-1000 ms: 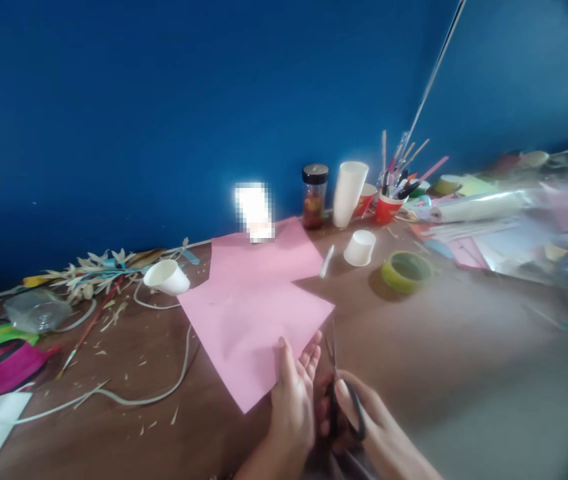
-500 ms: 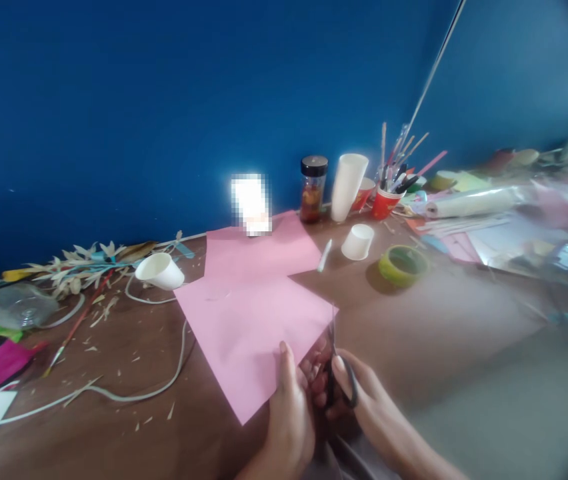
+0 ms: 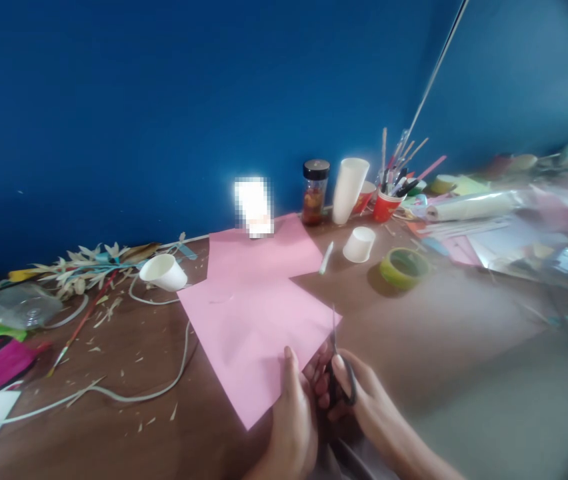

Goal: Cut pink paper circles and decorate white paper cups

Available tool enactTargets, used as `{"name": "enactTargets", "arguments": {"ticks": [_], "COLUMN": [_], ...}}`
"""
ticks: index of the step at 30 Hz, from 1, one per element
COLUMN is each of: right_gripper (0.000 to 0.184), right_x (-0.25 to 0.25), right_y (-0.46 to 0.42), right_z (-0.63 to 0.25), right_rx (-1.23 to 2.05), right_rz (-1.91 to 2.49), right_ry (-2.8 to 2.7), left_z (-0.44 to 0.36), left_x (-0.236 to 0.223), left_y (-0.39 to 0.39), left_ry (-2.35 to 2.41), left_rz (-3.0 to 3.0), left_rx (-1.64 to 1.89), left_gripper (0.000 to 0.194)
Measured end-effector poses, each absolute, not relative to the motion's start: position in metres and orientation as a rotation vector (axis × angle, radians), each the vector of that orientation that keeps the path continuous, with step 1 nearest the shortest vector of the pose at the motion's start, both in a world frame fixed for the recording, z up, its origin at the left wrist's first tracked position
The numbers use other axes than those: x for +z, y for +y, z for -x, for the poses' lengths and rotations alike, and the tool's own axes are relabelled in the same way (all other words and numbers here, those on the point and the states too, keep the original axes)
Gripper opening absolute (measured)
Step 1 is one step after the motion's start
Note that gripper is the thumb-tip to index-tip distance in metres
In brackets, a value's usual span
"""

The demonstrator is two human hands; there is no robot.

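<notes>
My left hand (image 3: 295,407) pinches the near edge of a pink sheet of paper (image 3: 244,347), thumb on top and fingers underneath. In my right hand (image 3: 357,383) is a pair of scissors (image 3: 349,381) with dark handles, the fingers wrapped through and around the loops. The blades point away from me and meet the sheet at its right corner. Whether the blades are parted is hard to make out. A second pink sheet (image 3: 259,257) lies behind, against the wall, partly covered by the first.
Behind stand a dark-lidded jar (image 3: 315,193), a tall white cup (image 3: 350,190) and a red cup of brushes (image 3: 387,205). A small white cup (image 3: 359,245) and yellow tape roll (image 3: 404,268) sit right. Left are a tipped white cup (image 3: 163,272), a white cable (image 3: 124,399) and a paintbrush (image 3: 81,327).
The whole view has shifted slightly, so things appear a little lower and to the right. Both hands keep their holds on the paper and scissors, with the blades still at the sheet's right corner.
</notes>
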State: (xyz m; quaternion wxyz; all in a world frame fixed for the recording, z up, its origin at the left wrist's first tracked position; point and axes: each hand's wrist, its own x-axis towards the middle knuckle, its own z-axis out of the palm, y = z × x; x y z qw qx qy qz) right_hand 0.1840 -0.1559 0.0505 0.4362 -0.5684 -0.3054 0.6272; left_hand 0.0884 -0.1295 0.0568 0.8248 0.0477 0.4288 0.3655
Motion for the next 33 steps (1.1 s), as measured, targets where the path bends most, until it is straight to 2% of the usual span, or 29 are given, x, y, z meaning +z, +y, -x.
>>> {"name": "enactTargets", "arguments": {"ticks": [8, 18, 33], "right_gripper": [0.050, 0.052, 0.051], "right_x": [0.0527, 0.0524, 0.0460], "right_y": [-0.1538, -0.1538, -0.1545], "right_z": [-0.1862, -0.1852, -0.1842], "right_rx": [1.552, 1.535, 1.509], "right_rz": [1.446, 1.456, 1.483], "right_ry": [-0.795, -0.797, -0.780], "left_z": [-0.0895, -0.0876, -0.0894], "left_x": [0.0554, 0.0494, 0.0535], "left_y": [-0.1291, -0.1296, -0.1284], "left_ry": [0.878, 0.872, 0.926], "left_rz": [-0.061, -0.073, -0.035], "left_rx": [0.803, 0.795, 0.765], "left_gripper": [0.063, 0.070, 0.066]}}
